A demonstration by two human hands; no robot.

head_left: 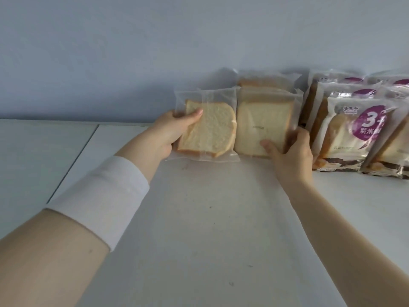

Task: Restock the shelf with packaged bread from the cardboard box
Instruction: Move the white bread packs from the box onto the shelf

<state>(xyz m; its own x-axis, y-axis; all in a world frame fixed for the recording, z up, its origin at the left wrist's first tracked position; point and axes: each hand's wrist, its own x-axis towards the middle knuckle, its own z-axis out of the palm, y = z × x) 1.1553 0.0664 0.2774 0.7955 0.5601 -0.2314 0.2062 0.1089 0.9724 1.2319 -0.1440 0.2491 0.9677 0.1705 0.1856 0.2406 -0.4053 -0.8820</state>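
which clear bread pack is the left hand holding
The leftmost clear pack, slice tilted, in the left hand's grip; the upright pack beside it is under the right hand.

Clear-wrapped bread packets (208, 129) – upright on white shelf (199, 218).

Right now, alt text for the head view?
Two bare hands stand clear-wrapped bread on a white shelf: the left hand grips one pack, the right hand steadies its neighbour. Purple-labelled packs lean in rows at right.
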